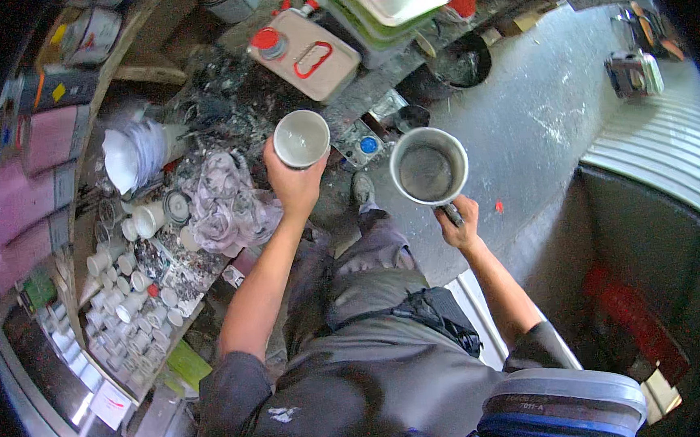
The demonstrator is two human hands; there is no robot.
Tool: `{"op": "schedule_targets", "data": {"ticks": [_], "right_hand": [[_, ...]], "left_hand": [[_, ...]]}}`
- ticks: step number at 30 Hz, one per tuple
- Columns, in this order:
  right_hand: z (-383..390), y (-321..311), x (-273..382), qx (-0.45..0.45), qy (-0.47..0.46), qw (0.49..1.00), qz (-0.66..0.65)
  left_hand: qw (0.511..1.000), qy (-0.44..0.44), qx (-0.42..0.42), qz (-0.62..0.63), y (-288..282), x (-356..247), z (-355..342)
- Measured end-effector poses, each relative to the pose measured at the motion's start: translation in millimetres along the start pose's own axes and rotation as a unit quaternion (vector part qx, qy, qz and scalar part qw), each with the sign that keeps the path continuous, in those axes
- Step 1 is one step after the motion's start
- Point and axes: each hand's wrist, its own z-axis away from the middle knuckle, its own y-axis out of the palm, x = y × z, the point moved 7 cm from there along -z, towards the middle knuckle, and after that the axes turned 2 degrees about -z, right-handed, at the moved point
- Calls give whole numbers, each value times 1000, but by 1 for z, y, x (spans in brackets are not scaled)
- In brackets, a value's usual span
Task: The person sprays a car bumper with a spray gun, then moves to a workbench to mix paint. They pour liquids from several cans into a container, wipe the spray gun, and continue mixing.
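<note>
My left hand (pixel 295 186) is closed around a pale, handleless cup (pixel 301 139), held out in front of me with its mouth facing up. Inside the cup I see a light grey bottom; whether it holds liquid I cannot tell. A saucepan (pixel 429 166) with a dark handle is in my right hand (pixel 460 223), its fingers wrapped round that handle. The pan's inside looks grey, and what is in it, if anything, is unclear. Cup and pan are apart, side by side above the floor. Next to my left forearm lies a crumpled, stained cloth (pixel 223 203) on the bench.
On the left bench (pixel 176 259) stand several small white cups (pixel 135 331) and a stack of white bowls (pixel 131 157). Beyond my left hand is a jerrycan (pixel 310 59) with a red cap. A black bucket (pixel 462 60) stands ahead on the right. Corrugated metal (pixel 652 132) lies far right.
</note>
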Motion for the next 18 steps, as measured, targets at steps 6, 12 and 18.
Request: {"op": "schedule_targets", "data": {"ticks": [6, 12, 18], "right_hand": [[10, -8, 22, -4, -37, 997, 64], [6, 20, 33, 69, -86, 992, 54], [-6, 47, 68, 149, -128, 980, 34]], "left_hand": [[999, -28, -13, -24, 28, 59, -36], [982, 122, 66, -127, -25, 33, 51], [952, 37, -153, -264, -197, 75, 88]]}}
